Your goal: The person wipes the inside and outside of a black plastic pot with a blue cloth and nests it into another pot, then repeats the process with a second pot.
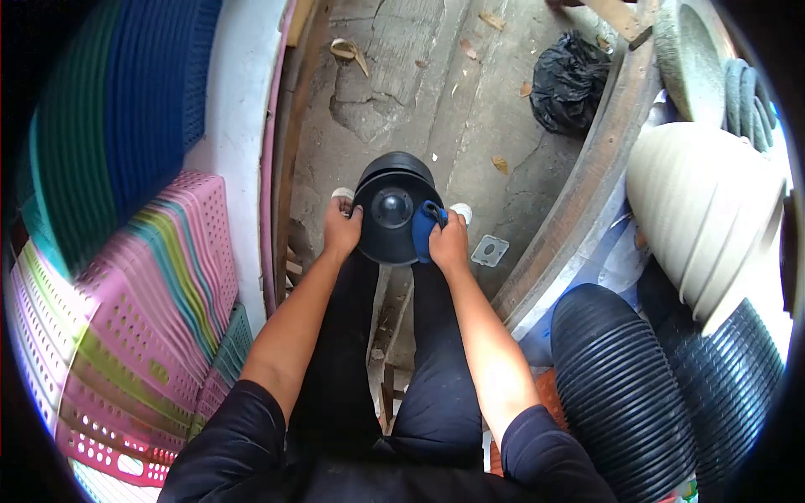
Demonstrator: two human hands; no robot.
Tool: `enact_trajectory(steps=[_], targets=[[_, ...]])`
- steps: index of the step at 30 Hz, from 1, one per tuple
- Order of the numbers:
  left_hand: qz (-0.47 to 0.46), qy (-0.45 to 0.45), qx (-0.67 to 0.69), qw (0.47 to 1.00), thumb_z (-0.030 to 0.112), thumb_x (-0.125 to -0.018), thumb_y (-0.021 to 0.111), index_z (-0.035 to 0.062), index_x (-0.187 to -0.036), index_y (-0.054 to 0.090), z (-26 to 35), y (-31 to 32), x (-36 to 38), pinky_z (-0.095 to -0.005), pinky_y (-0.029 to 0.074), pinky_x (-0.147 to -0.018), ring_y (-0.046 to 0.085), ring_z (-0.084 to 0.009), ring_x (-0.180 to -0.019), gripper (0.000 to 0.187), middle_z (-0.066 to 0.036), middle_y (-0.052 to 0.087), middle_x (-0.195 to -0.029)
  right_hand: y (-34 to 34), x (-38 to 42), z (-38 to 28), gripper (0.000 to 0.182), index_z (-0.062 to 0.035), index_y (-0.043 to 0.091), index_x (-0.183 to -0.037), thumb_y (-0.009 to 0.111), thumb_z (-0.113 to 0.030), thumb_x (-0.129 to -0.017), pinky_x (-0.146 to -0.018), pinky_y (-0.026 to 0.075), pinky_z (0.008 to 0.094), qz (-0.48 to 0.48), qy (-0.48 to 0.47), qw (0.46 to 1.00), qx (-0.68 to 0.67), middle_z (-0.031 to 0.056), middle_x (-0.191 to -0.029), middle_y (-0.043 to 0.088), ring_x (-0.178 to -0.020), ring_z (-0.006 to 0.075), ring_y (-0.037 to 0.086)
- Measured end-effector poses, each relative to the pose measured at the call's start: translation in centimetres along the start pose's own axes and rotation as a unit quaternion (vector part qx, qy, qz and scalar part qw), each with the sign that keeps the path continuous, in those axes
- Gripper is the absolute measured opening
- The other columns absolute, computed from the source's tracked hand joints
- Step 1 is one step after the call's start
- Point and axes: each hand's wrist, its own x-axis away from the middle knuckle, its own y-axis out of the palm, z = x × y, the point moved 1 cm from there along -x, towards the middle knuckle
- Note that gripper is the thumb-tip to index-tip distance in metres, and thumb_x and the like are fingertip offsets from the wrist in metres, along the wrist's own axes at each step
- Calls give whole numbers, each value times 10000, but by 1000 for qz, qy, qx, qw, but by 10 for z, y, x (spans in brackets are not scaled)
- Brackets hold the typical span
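A round black plastic basin with a raised shiny dome in its middle is held in front of my legs. Behind its far side shows a second dark rim, perhaps of another basin. My left hand grips the basin's left edge, thumb on the near face and the other fingers mostly hidden. On the right side my right hand is closed around a bunched blue cloth, which lies against the basin's inner wall. White shoe tips show just beyond both hands.
Stacked pink and striped plastic baskets and blue-green basins line the left. Cream pots and ribbed black pots stand right, behind a wooden edge. A black plastic bag lies on the cracked concrete floor.
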Motion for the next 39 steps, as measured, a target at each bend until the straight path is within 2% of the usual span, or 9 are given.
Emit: enact_trajectory(steps=[2, 6, 8, 14, 18, 23, 32, 35, 39], targets=[[-28, 3, 110, 994, 169, -859, 678, 19, -968, 511, -8, -3, 8, -297, 431, -830, 544, -144, -900, 249, -47, 557, -898, -24, 21, -13, 387, 8, 515, -1200, 592, -73, -830, -952, 430, 443, 26, -23, 999, 1, 231, -1193, 510, -1133, 403, 503], [-130, 9, 323, 938, 240, -883, 671, 4, -1116, 495, 25, -48, 57, -293, 380, -956, 507, -154, -1056, 375, -67, 547, -1097, -84, 76, -40, 359, 20, 523, -1175, 586, -54, -829, -910, 436, 464, 60, -101, 993, 3, 248, -1146, 520, -1080, 430, 515], [-178, -11, 315, 932, 280, -892, 651, -13, -1300, 416, 38, -76, 83, -316, 332, -1036, 447, -194, -1204, 554, -121, 497, -1262, -113, 109, -55, 338, 21, 532, -1146, 588, -38, -819, -877, 443, 476, 102, -128, 986, 0, 248, -1098, 528, -1035, 439, 527], [-257, 142, 382, 876, 358, -845, 668, 27, -1443, 283, 109, -165, 174, -377, 215, -1126, 316, -272, -1364, 784, -154, 370, -1438, -211, 224, -112, 358, 15, 552, -1143, 562, -30, -788, -884, 441, 442, 182, -195, 961, -66, 228, -1040, 560, -1000, 422, 546], [-338, 216, 420, 814, 487, -751, 726, 28, -1475, 208, 179, -235, 242, -384, 159, -1145, 224, -256, -1405, 1001, -141, 298, -1482, -262, 288, -140, 340, 25, 576, -1104, 578, -45, -772, -897, 445, 434, 213, -247, 941, -93, 227, -1019, 584, -995, 412, 559], [-408, 275, 409, 769, 547, -703, 748, 54, -1496, 87, 185, -266, 277, -394, 127, -1154, 179, -263, -1413, 1144, -148, 213, -1511, -318, 350, -175, 326, 12, 605, -1082, 582, -61, -765, -899, 452, 430, 228, -323, 915, -88, 230, -1032, 607, -1005, 409, 573], [-285, 324, 459, 776, 510, -690, 773, 94, -1491, 35, 214, -303, 335, -437, 221, -1126, 254, -301, -1369, 1166, -174, 236, -1472, -356, 395, -189, 322, -1, 608, -1123, 583, -99, -817, -888, 465, 412, 173, -340, 914, -137, 244, -1034, 621, -1007, 406, 595], [-226, 333, 468, 787, 484, -670, 793, 100, -1491, 44, 221, -311, 342, -437, 241, -1118, 277, -305, -1355, 1176, -189, 244, -1463, -371, 434, -205, 423, 43, 536, -1227, 557, -40, -813, -977, 416, 409, 333, -469, 793, -199, 263, -1178, 563, -1101, 402, 558], [-143, 374, 439, 804, 486, -645, 806, 98, -1492, 82, 226, -310, 343, -428, 228, -1123, 279, -309, -1354, 1180, -205, 245, -1458, -355, 465, -230, 565, 29, 465, -1323, 528, 40, -761, -1081, 320, 369, 277, -573, 751, -176, 196, -1312, 525, -1258, 306, 480]])
